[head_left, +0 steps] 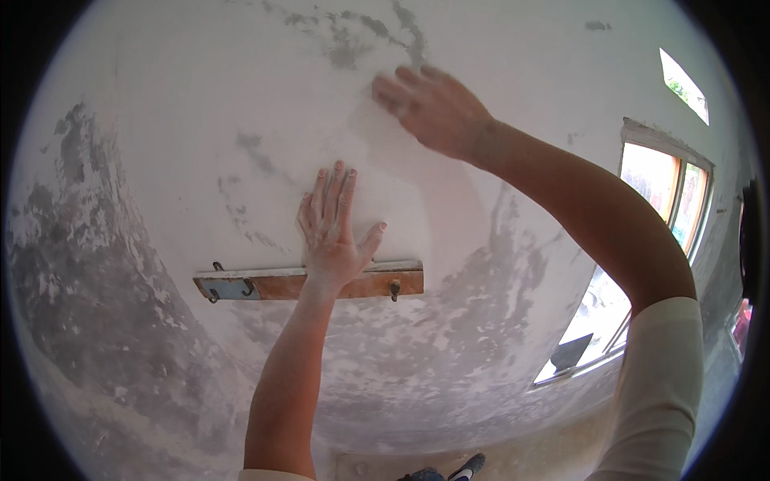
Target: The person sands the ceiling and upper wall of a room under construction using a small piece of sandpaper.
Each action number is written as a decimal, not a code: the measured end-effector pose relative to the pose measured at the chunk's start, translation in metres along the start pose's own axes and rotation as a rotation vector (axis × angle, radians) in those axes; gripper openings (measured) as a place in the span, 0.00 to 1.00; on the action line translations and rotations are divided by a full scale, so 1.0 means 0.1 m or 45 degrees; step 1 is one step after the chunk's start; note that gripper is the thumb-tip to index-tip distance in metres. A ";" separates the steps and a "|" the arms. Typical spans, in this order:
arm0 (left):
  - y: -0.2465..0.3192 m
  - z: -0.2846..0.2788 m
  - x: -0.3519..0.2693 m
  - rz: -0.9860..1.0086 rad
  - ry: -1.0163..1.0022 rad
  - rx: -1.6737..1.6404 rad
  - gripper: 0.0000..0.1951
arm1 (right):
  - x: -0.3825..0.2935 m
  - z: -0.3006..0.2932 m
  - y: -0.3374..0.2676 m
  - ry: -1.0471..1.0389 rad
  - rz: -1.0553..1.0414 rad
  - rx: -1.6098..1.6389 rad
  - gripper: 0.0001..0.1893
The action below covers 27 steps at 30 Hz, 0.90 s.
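A wall [180, 144] coated with patchy white plaster fills most of the view. My left hand [332, 231], dusted with white powder, rests flat against it with fingers spread and holding nothing. Behind that wrist, a wooden hook rail [281, 287] with several metal hooks is fixed to the wall; the wrist hides part of it. Higher up and to the right, my right hand [436, 108] is at the wall, fingers bent and blurred. Its palm faces the wall, so whether anything is under it is hidden. Grey patches [343, 48] show near its fingertips.
On the right are a framed window [652, 177], a small upper opening [684, 87] and a lower bright opening [586, 324]. Bare grey wall areas [66, 288] spread at left. A shoe [469, 468] shows at the bottom, near the wall's foot.
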<state>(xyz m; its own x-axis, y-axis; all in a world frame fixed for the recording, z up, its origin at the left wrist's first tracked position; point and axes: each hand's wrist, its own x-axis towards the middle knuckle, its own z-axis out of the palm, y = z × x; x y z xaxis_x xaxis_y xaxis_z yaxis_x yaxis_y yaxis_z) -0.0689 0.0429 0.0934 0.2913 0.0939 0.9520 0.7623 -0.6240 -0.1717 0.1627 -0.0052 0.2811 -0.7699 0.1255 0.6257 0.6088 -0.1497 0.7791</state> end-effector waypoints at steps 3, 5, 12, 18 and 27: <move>-0.01 0.02 0.00 -0.007 -0.015 0.018 0.52 | 0.08 -0.15 0.29 -0.079 0.117 0.029 0.15; -0.02 0.02 0.00 -0.008 -0.015 0.004 0.52 | 0.13 -0.16 0.34 -0.064 0.360 0.006 0.14; -0.01 0.00 0.00 -0.005 -0.012 -0.017 0.52 | -0.05 -0.10 0.10 0.098 -0.147 0.005 0.24; 0.01 -0.01 0.00 -0.020 -0.030 0.000 0.52 | -0.02 -0.03 -0.08 -0.026 0.200 0.057 0.18; -0.01 -0.04 -0.03 -0.016 -0.014 0.006 0.52 | 0.06 -0.11 -0.15 -0.189 0.403 -0.117 0.20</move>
<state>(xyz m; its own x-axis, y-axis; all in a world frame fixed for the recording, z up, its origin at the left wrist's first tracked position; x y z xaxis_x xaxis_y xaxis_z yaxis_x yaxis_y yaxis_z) -0.0728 0.0404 0.0913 0.2880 0.1101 0.9513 0.7684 -0.6193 -0.1610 0.1470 -0.0134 0.2729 -0.5054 0.1986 0.8397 0.7878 -0.2907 0.5430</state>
